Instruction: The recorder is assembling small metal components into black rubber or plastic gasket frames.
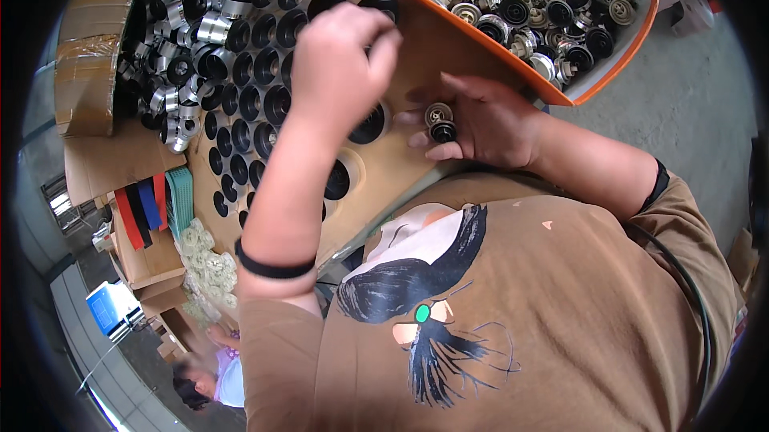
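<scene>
My left hand (pixel 344 60) is over the rows of black round cups (pixel 264 68) on a brown board (pixel 424 48). Its fingers curl together and are blurred by motion, so whatever they may pinch is hidden. To the right, palm up, my right hand (pixel 501 124) cradles two small round metal-rimmed parts (pixel 439 114) at its fingers. One of them has a pale spoked face, the other a black ringed face. Close to this hand, near the board's front edge, sit two larger black cups (pixel 368 124).
At the upper right, an orange-edged box (pixel 572 101) holds many similar round parts. Shiny silver rings (pixel 212 28) are heaped on the left beside a taped carton (pixel 86 84). Further left are coloured strips (pixel 144 208) and clear bagged items (pixel 207 260). Another person (pixel 216 376) is at the lower left.
</scene>
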A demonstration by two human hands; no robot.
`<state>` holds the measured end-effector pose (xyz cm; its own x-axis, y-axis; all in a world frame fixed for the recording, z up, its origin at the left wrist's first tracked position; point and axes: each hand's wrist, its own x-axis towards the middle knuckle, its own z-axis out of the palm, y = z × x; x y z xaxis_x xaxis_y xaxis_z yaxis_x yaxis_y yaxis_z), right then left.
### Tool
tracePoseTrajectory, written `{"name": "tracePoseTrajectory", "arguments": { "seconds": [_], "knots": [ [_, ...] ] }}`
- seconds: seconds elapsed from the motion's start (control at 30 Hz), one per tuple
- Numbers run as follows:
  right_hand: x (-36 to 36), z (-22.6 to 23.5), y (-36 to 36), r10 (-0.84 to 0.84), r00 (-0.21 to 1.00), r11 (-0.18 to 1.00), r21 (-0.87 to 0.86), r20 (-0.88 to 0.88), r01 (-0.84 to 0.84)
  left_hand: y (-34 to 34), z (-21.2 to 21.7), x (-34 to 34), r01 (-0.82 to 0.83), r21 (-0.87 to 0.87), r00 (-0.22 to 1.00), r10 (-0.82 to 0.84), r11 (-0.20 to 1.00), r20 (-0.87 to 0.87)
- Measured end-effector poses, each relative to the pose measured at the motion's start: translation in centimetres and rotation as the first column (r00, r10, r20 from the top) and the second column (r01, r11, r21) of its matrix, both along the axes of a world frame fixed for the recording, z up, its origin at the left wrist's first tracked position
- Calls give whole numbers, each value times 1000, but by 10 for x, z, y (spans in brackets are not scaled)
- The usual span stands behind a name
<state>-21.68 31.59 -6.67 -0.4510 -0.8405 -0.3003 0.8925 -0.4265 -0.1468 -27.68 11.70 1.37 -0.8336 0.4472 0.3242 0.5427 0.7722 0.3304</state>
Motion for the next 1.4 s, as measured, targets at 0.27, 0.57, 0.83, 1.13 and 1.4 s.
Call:
{"name": "tracePoseTrajectory", "arguments": {
  "seconds": [0.27, 0.57, 0.83, 1.13, 1.4],
  "knots": [
    [-2, -13, 1, 50, 999, 988, -149, 15, -47, 9, -4, 94, 274, -56, 961, -271, 960, 54],
    [-1, -2, -2, -9, 1000, 992, -127, 2, 10, 6, -5, 90, 161, -106, 987, -161, 981, 10],
    [-4, -15, -1, 41, 999, 978, -204, 28, -35, -25, -3, 80, -692, 695, 569, -445, 194, 691],
    [0, -18, 1, 42, 978, 996, -63, -205, -56, -48, 8, 10, -532, 370, 788, 285, 761, 546],
    [6, -16, -2, 28, 970, 999, -9, -242, -31, -57, -25, -66, -310, -548, 948, 293, 777, -121]
  ]
}}
